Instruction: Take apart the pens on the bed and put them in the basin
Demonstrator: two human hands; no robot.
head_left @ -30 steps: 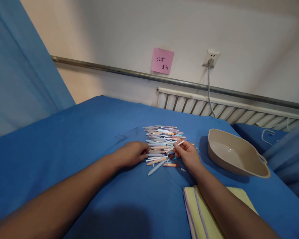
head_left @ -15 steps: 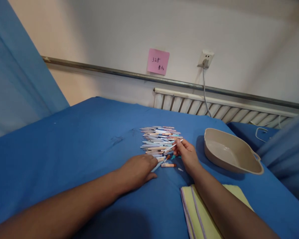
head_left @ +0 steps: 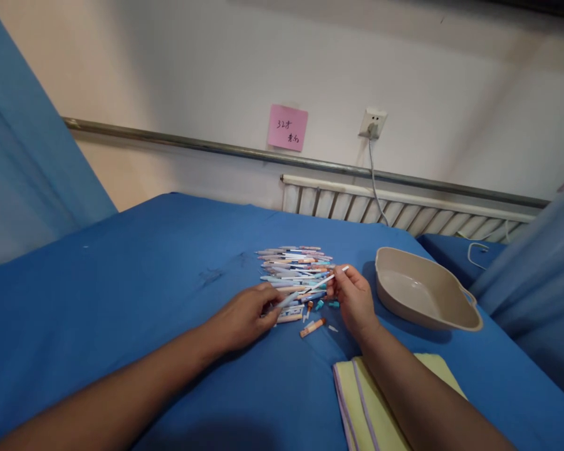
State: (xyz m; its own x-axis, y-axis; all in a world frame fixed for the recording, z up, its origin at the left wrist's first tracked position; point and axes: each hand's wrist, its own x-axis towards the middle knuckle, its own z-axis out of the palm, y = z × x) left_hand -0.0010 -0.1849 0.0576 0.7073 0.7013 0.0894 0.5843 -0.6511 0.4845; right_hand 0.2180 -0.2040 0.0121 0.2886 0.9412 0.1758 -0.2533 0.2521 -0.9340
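Note:
My right hand point(head_left: 355, 300) pinches a thin white pen refill point(head_left: 326, 280), whose dark tip points down to the left. Between the thumb and fingers of my left hand point(head_left: 245, 314) is a pale blue pen barrel point(head_left: 289, 299), tilted up towards the refill's tip; a small gap seems to part them, though I cannot tell for sure. Just beyond both hands lies a stack of pens point(head_left: 294, 266) in pastel colours, side by side. Loose pen parts lie between my hands: an orange barrel piece point(head_left: 313, 327), small teal pieces point(head_left: 319, 305) and a small clear tip point(head_left: 332, 328).
A beige plastic basin point(head_left: 423, 291) stands on the blue sheet point(head_left: 169, 269) at the right. A folded yellow cloth point(head_left: 357, 401) lies under my right forearm. Behind are a radiator point(head_left: 324, 202), a metal rail point(head_left: 207, 145), a pink note point(head_left: 287, 128) and a socket point(head_left: 373, 123). Blue curtains hang at both sides.
My left hand has lifted the pale blue barrel off the sheet and angled it towards the refill. The orange piece has turned askew. The whole view has shifted slightly.

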